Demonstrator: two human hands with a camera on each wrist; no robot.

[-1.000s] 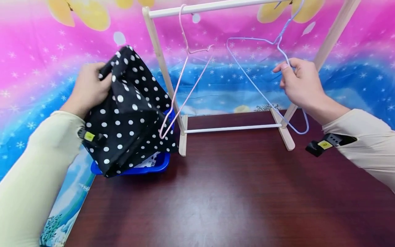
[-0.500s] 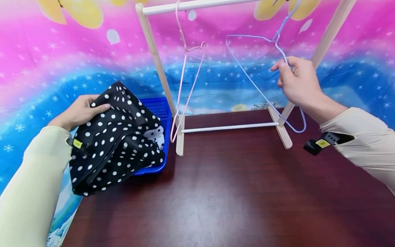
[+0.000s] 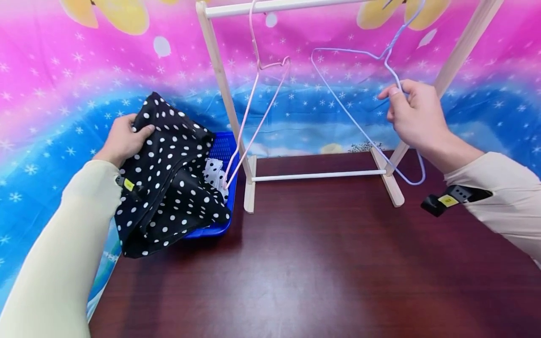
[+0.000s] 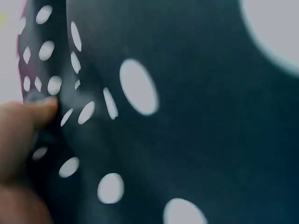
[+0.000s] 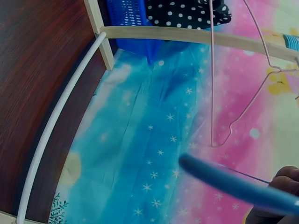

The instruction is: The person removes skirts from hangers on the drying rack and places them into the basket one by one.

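Black cloth with white polka dots [image 3: 169,162] hangs from my left hand [image 3: 126,141], which grips its upper left edge with the thumb in front. The cloth fills most of the left wrist view. Its lower part drapes over the blue basket [image 3: 224,149]. Over on the right, my right hand [image 3: 417,112] pinches the side of a blue wire hanger [image 3: 394,41], just below its neck. The hanger's hook runs out of the head view, so I cannot tell whether it touches the rail. In the right wrist view, blurred blue wire [image 5: 233,184] crosses close to the camera.
A wooden rack stands on the dark red table [image 3: 296,263], with a top rail [image 3: 296,5] and a white lower bar [image 3: 321,175]. A pink hanger [image 3: 250,99] hangs at the rail's left. White dotted cloth [image 3: 214,170] lies in the basket. Patterned fabric covers the wall behind.
My left hand has come down with the black cloth, uncovering the white cloth and more of the basket. The pink hanger has swung slightly. My right hand keeps its hold on the blue hanger.
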